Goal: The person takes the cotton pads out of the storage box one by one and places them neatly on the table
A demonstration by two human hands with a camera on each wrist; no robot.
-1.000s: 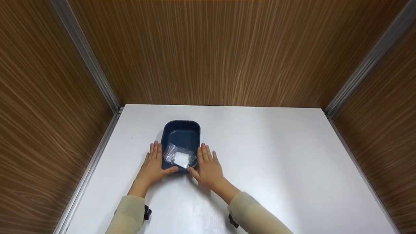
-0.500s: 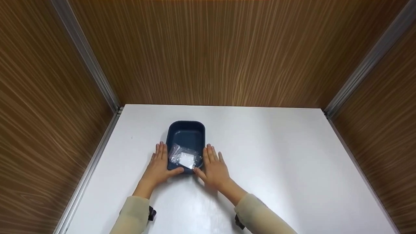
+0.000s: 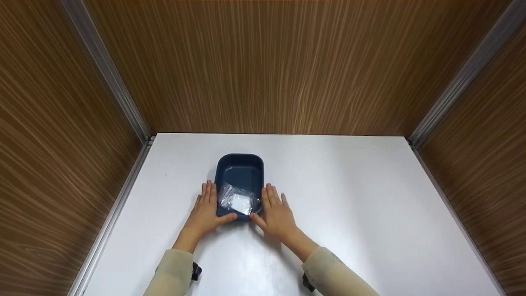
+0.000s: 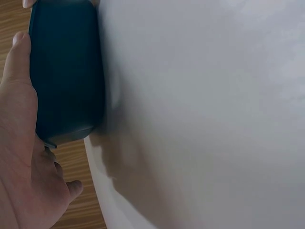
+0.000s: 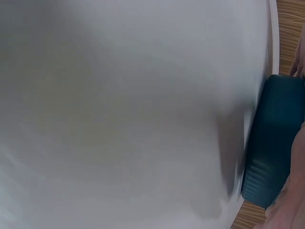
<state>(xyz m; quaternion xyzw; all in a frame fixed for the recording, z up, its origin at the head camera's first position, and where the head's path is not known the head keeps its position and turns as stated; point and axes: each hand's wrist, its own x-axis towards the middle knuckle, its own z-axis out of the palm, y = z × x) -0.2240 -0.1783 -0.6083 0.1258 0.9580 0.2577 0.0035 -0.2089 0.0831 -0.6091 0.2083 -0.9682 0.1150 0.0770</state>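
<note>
A dark blue rounded rectangular box (image 3: 241, 174), without a lid, stands on the white table. In its near end lies a clear plastic bag (image 3: 227, 196) with a white piece in it. My left hand (image 3: 203, 217) lies along the box's left side, fingers straight and thumb at the near edge. On the opposite side my right hand (image 3: 278, 218) mirrors it. In the left wrist view the box's near wall (image 4: 66, 76) shows beside my left hand (image 4: 24, 143). The right wrist view shows the box (image 5: 274, 138) and only part of my right hand (image 5: 290, 200).
The white table (image 3: 349, 197) stretches out to the right of the box. A wood-grain panel (image 3: 279, 70) rises behind it, with similar panels at left (image 3: 53, 144) and right (image 3: 481, 156). Metal rails (image 3: 111, 78) run along the corners.
The box has slid to the right across the table with the bag inside it. Both hands have travelled with it, keeping their places at its sides.
</note>
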